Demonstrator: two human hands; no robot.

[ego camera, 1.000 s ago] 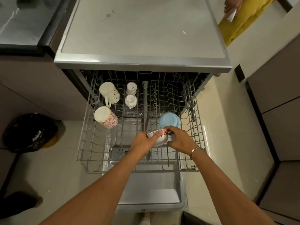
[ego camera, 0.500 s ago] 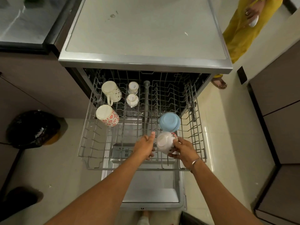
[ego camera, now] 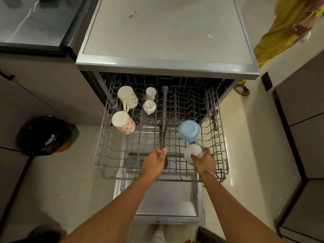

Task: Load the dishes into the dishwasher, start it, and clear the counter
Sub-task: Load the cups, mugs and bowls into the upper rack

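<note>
The right hand [ego camera: 204,162] grips a white bowl [ego camera: 192,152], turned base up, in the right half of the pulled-out rack [ego camera: 105,151]. Its thumb lies on the bowl's near side and its fingers [ego camera: 207,152] curl round the far right edge. The bowl is just in front of a blue bowl [ego camera: 189,130], also base up, the two close together or touching; which one cannot be told. A bangle [ego camera: 206,174] circles the right wrist. The left hand [ego camera: 153,163] hangs over the middle of the rack with its fingers loosely curled and nothing in them. Its thumb tip is by the dark centre bar [ego camera: 164,120], and contact with that bar cannot be told. On the rack's left side a pale mug [ego camera: 127,96] and a floral mug [ego camera: 122,121] lie tilted, bases up, with two small cups [ego camera: 150,92] beside them. The dishwasher's door [ego camera: 164,199] is folded down beneath the rack, and its pale top [ego camera: 166,32] forms a worktop behind. A black bin bag [ego camera: 43,134] sits on the floor at left. A person in yellow [ego camera: 280,27] stands at the upper right.
</note>
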